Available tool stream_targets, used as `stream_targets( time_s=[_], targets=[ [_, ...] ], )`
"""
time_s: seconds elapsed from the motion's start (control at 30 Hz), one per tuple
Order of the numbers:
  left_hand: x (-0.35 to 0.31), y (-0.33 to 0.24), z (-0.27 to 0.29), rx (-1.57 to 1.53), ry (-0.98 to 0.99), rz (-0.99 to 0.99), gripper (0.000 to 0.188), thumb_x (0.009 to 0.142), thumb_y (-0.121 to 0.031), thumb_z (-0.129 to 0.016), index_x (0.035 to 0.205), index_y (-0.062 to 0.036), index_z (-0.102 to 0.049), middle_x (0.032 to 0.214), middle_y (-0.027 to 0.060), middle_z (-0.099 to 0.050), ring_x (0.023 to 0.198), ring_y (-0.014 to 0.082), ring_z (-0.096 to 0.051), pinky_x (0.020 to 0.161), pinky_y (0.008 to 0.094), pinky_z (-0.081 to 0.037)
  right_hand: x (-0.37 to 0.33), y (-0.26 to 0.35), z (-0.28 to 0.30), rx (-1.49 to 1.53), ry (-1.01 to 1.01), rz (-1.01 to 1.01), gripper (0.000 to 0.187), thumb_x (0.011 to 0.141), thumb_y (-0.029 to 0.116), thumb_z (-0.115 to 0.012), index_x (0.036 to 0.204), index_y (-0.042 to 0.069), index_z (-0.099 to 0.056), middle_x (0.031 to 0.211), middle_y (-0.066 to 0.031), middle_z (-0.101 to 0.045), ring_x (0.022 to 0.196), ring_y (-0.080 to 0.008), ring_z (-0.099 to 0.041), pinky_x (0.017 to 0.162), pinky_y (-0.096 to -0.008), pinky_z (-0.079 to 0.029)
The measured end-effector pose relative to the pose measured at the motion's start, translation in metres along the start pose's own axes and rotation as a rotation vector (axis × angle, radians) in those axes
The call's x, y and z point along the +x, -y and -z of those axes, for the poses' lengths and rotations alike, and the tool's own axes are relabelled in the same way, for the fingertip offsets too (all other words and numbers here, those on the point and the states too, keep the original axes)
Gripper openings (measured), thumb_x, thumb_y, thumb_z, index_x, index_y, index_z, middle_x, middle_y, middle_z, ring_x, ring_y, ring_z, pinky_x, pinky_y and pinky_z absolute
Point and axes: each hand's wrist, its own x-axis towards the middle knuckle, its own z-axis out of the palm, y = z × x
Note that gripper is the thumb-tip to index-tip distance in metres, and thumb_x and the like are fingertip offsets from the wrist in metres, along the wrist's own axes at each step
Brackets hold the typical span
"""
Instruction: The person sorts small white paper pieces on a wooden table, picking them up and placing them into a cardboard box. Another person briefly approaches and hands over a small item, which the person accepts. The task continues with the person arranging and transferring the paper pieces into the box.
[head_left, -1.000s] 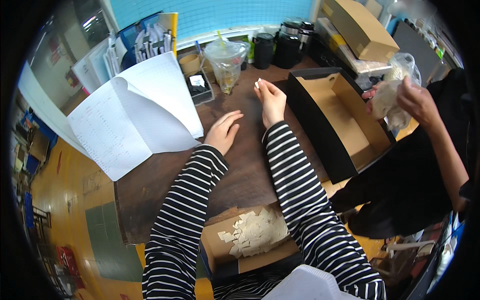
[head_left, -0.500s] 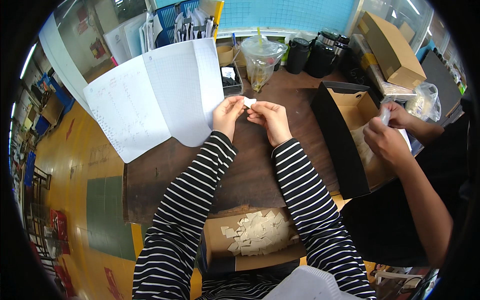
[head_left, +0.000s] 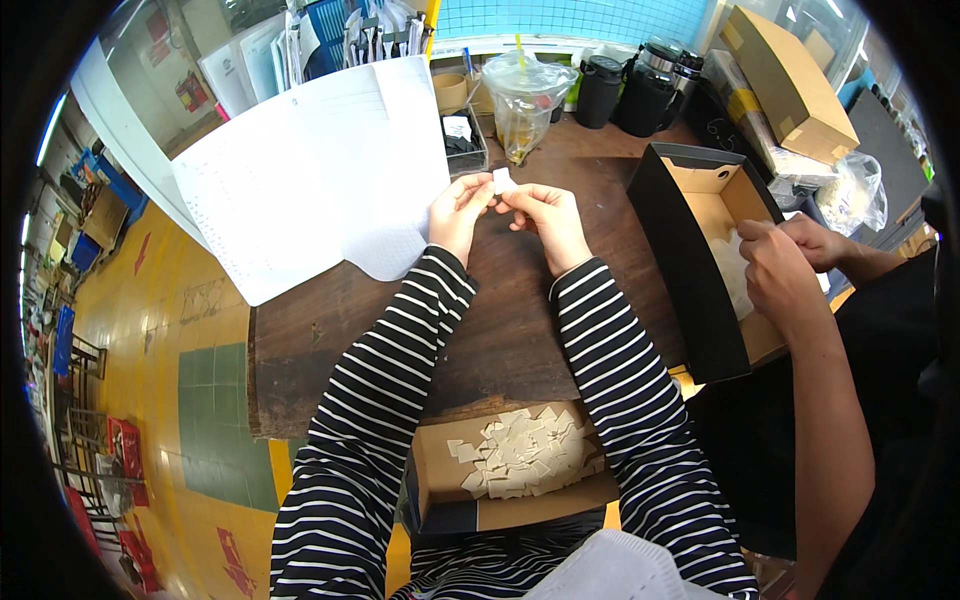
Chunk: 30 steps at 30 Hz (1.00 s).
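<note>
Over the brown wooden table, my left hand (head_left: 459, 217) and my right hand (head_left: 547, 222) meet, fingertips pinched around a small white flat piece (head_left: 503, 181). It looks like stiff paper or card, and its upper part sticks up above my fingers. Its lower edge is hidden by them. Close to my body, below the table edge, an open cardboard box (head_left: 545, 513) sits between my forearms. Inside it lies a loose heap of small off-white flat pieces (head_left: 525, 455), similar in size to the held one.
Large paper sheets (head_left: 310, 190) lie at left. Behind my hands stand a plastic cup (head_left: 522, 105), a small bin (head_left: 465, 160) and dark flasks (head_left: 648, 95). At right, a co-worker's hands (head_left: 785, 255) work over a long black box (head_left: 680, 290).
The white piece has turned from lying sideways to standing more upright between my fingertips. The co-worker's hands have shifted over the black box. The view has moved slightly.
</note>
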Motion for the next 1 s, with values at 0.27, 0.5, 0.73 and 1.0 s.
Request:
stream_targets(
  time_s=[0.27, 0.5, 0.73, 1.0],
  targets=[
    [-0.006, 0.012, 0.002, 0.68, 0.309, -0.151, 0.02, 0.096, -0.012, -0.064, 0.115, -0.0061, -0.067, 0.111, 0.006, -0.068, 0.1, 0.0194, -0.064, 0.09, 0.0307, -0.051, 0.0, 0.011, 0.016, 0.255, -0.249, 0.067, 0.011, 0.091, 0.013, -0.064, 0.088, 0.003, -0.069, 0.079, -0.0022, -0.069, 0.059, -0.0042, -0.052, 0.059, -0.02, -0.044],
    [-0.023, 0.018, -0.017, 1.114, 0.723, -0.515, 0.027, 0.091, 0.0, -0.058, 0.116, -0.0051, -0.068, 0.133, 0.0121, -0.061, 0.129, 0.0313, -0.054, 0.109, 0.0422, -0.043, 0.003, 0.014, 0.043, 0.541, -0.521, 0.029, 0.012, 0.09, 0.017, -0.062, 0.085, 0.007, -0.064, 0.071, 0.0009, -0.063, 0.054, -0.006, -0.051, 0.054, -0.0216, -0.044],
    [-0.046, -0.014, -0.02, 1.177, 0.58, -0.884, 0.03, 0.086, -0.002, -0.061, 0.113, -0.0093, -0.069, 0.13, 0.0066, -0.063, 0.124, 0.0262, -0.058, 0.107, 0.0441, -0.041, 0.004, 0.012, 0.044, 0.534, -0.507, 0.032, 0.01, 0.09, 0.016, -0.061, 0.083, 0.008, -0.063, 0.07, 0.0024, -0.06, 0.053, -0.0056, -0.048, 0.055, -0.0232, -0.043],
    [-0.048, -0.04, 0.032, 1.213, 0.03, -0.946, 0.025, 0.089, -0.007, -0.064, 0.114, -0.0093, -0.068, 0.123, 0.0078, -0.065, 0.116, 0.0267, -0.059, 0.105, 0.042, -0.039, 0.001, 0.02, 0.045, 0.53, -0.494, 0.16, 0.008, 0.093, 0.013, -0.064, 0.089, 0.006, -0.065, 0.071, 0.0033, -0.058, 0.056, -0.0038, -0.046, 0.053, -0.0203, -0.041]
  ],
)
